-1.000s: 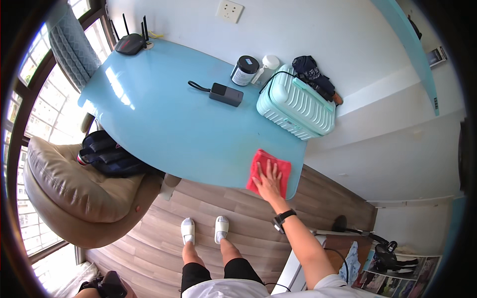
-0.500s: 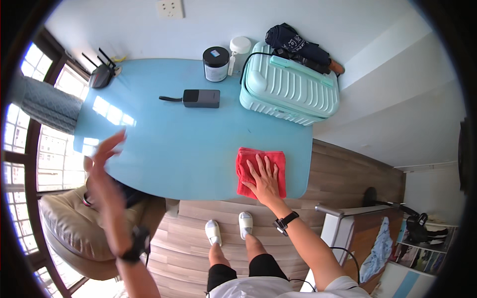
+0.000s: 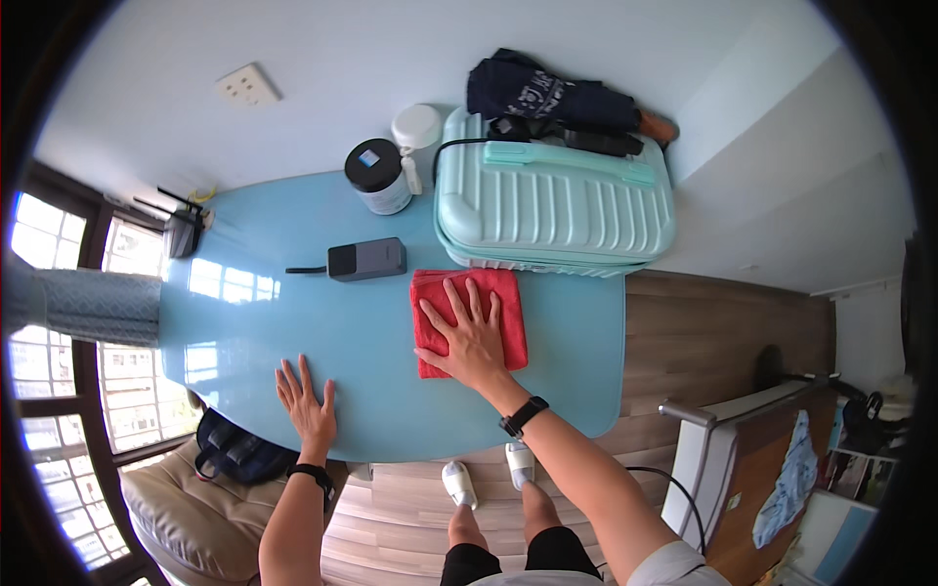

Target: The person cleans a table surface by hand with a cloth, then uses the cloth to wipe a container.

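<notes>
A folded red cloth lies on the light blue table, just in front of the mint green case. Spread flat on top of it is my right hand, fingers apart and pressing on the fabric. My left hand rests open on the tabletop near its front left edge, with nothing in it. Beyond the cloth, to the left, a dark grey box-shaped device with a short black strap lies on the table.
The ribbed mint case stands at the back right, with a folded dark umbrella on top. Beside it are a black-lidded jar and a white-lidded bottle. A black router sits far left; a tan chair is near left.
My right hand and the red cloth under it have moved left and farther onto the table. My left hand has come down from the air onto the tabletop. The view has shifted.
</notes>
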